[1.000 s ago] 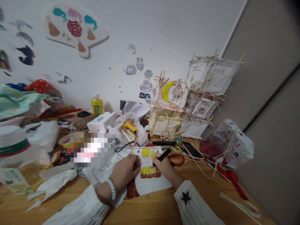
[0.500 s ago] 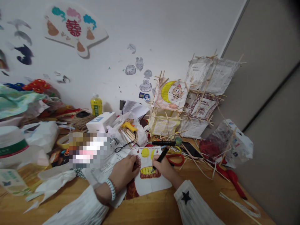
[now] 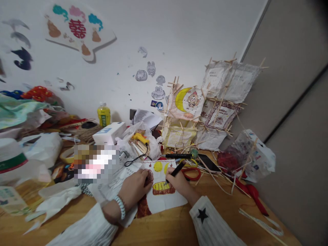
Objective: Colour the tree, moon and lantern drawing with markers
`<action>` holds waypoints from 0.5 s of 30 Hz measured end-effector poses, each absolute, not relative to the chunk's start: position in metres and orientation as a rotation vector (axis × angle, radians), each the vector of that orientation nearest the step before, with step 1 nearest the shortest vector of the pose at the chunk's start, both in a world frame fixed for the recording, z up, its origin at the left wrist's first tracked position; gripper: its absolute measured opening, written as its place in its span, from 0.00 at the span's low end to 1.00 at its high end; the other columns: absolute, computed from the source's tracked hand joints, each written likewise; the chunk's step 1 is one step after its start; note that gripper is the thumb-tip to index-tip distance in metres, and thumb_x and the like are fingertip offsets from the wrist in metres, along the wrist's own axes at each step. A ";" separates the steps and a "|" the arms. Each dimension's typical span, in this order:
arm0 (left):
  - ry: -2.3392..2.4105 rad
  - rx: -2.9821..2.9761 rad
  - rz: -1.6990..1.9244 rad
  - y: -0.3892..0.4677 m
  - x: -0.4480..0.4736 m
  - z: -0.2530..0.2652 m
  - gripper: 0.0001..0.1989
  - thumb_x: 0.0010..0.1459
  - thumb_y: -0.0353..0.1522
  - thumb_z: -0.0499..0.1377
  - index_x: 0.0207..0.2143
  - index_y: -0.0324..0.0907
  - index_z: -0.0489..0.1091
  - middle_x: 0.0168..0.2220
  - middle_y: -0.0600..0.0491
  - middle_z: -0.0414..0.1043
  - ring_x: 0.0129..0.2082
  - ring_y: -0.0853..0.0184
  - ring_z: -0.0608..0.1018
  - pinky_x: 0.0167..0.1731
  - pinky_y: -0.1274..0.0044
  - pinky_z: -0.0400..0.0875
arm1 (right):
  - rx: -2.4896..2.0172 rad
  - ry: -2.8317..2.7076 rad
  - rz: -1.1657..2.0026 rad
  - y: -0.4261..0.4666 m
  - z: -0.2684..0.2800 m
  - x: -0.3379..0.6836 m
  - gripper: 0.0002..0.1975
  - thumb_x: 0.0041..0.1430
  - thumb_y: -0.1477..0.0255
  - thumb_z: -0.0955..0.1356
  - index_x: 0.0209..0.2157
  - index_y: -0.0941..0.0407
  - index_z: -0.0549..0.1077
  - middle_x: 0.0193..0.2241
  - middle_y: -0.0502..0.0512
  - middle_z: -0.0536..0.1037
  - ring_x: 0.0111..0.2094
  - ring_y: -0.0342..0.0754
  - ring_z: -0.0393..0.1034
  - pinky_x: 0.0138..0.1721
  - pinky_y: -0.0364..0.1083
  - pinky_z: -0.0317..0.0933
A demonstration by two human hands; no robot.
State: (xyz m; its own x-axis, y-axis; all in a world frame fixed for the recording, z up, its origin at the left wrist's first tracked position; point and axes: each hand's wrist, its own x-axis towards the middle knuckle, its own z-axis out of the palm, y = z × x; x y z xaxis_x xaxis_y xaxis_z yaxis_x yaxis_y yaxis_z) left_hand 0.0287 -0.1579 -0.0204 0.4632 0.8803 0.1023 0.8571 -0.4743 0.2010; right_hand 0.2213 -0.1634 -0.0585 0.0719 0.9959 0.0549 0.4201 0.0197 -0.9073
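Observation:
On the wooden table lies a sheet of paper with a drawing (image 3: 166,204): a yellow-and-brown cake-like shape, yellow circle and crescent, brown areas at the left. My right hand (image 3: 176,182) grips a black marker pen (image 3: 178,168), its tip at the yellow shape. Resting flat on the drawing's left side is my left hand (image 3: 135,186), open, its fingertips partly hidden. A pale bead bracelet (image 3: 120,206) circles the left wrist. Another black marker (image 3: 179,156) lies just behind the paper, near red-handled scissors (image 3: 192,173).
Behind stand stick-and-paper lanterns (image 3: 187,100). A phone (image 3: 208,163) lies right of the scissors. A yellow glue gun (image 3: 140,137) rests on a plastic bag (image 3: 153,145). To the left are a tissue box (image 3: 109,133), a drink bottle (image 3: 104,114), a twine spool (image 3: 89,131) and paper scraps.
The view has shifted very slightly. My right hand and the marker stay at the yellow shape with barely any movement; my left hand stays put on the paper.

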 end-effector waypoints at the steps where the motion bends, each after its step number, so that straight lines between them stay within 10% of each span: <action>1: 1.538 2.585 0.294 -0.158 0.029 -0.021 0.10 0.55 0.37 0.52 0.37 0.41 0.65 0.38 0.47 0.69 0.37 0.60 0.74 0.33 0.73 0.65 | -1.526 -1.472 0.885 -0.163 -0.058 0.221 0.08 0.46 0.78 0.62 0.17 0.55 0.61 0.11 0.41 0.59 0.13 0.38 0.55 0.16 0.38 0.49; 15: 1.528 2.579 0.301 -0.158 0.029 -0.020 0.10 0.55 0.36 0.51 0.37 0.41 0.65 0.38 0.48 0.69 0.37 0.61 0.74 0.33 0.73 0.65 | -1.505 -1.490 0.854 -0.164 -0.058 0.223 0.07 0.46 0.77 0.62 0.17 0.55 0.61 0.13 0.42 0.61 0.16 0.39 0.57 0.18 0.38 0.50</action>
